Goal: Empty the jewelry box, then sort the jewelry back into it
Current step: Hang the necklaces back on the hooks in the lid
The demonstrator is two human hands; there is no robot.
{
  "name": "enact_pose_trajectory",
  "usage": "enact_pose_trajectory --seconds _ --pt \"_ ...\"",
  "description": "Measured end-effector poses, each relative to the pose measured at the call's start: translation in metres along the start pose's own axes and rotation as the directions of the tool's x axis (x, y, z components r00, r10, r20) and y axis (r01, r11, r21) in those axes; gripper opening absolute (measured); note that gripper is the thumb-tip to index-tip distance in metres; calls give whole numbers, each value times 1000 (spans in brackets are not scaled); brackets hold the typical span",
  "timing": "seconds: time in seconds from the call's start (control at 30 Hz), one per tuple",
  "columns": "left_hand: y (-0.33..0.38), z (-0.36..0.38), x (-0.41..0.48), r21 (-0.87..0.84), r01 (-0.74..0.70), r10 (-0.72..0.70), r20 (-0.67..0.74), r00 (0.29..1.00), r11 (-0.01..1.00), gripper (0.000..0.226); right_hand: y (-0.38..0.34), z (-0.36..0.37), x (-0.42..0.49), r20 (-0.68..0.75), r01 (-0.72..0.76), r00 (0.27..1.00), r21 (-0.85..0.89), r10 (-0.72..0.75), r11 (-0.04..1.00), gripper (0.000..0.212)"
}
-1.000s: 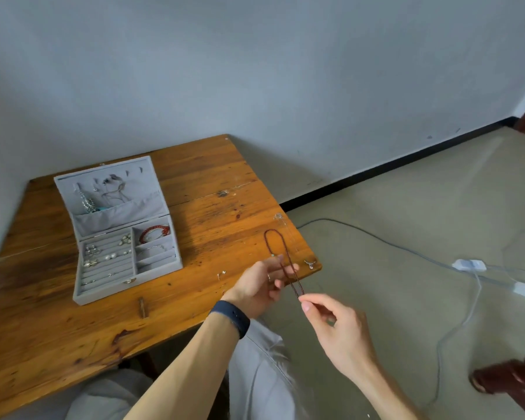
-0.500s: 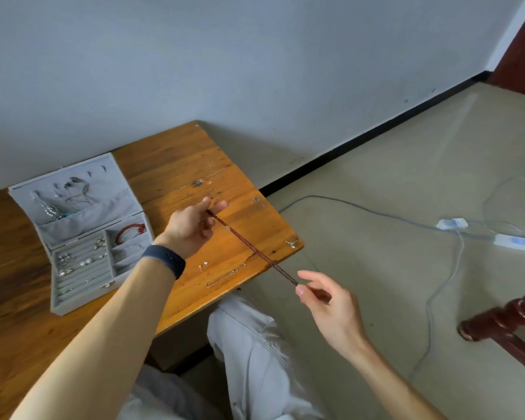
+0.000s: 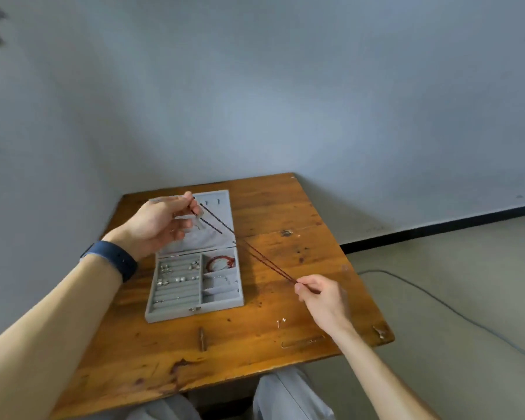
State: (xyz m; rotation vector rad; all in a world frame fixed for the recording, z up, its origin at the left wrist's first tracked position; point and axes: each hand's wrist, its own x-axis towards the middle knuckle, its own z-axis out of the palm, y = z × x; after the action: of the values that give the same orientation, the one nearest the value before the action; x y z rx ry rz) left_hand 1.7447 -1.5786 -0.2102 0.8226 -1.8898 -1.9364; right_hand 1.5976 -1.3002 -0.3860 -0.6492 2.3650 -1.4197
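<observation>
A grey jewelry box [image 3: 222, 306] lies open on the wooden table [image 3: 255, 344], its lid [image 3: 222, 219] tilted back. Several rings and earrings sit in its left slots and a red bracelet [image 3: 221, 263] in its top right compartment. A long dark red beaded necklace [image 3: 261, 257] is stretched taut between my hands. My left hand [image 3: 161, 222] pinches one end in front of the lid. My right hand [image 3: 323, 298] pinches the other end over the table, right of the box.
A small silver earring [image 3: 281, 321] lies on the table near my right wrist. A grey cable [image 3: 437, 301] runs across the floor at right. The table stands in a corner against grey walls. My knees show below its front edge.
My left hand has carried its end of the necklace from the table's right edge to the box lid. My right hand followed over the table. The camera view swung left.
</observation>
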Motion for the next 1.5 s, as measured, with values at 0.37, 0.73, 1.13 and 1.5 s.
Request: enact_pose_trajectory --seconds 0.37,0.73,1.13,1.5 --pt "55 -32 26 709 -251 558 -237 796 659 12 -118 110 145 169 415 910 -354 -379 838 12" --pt "51 -23 97 784 -275 576 -126 807 556 10 -132 151 191 296 618 769 -571 -567 540 20" --pt "32 -21 123 840 -196 495 -97 863 506 12 -133 129 191 572 678 707 -379 -416 630 27" --pt "-2 -20 134 935 -65 362 -71 930 350 12 -159 122 196 263 467 867 -131 -423 875 19"
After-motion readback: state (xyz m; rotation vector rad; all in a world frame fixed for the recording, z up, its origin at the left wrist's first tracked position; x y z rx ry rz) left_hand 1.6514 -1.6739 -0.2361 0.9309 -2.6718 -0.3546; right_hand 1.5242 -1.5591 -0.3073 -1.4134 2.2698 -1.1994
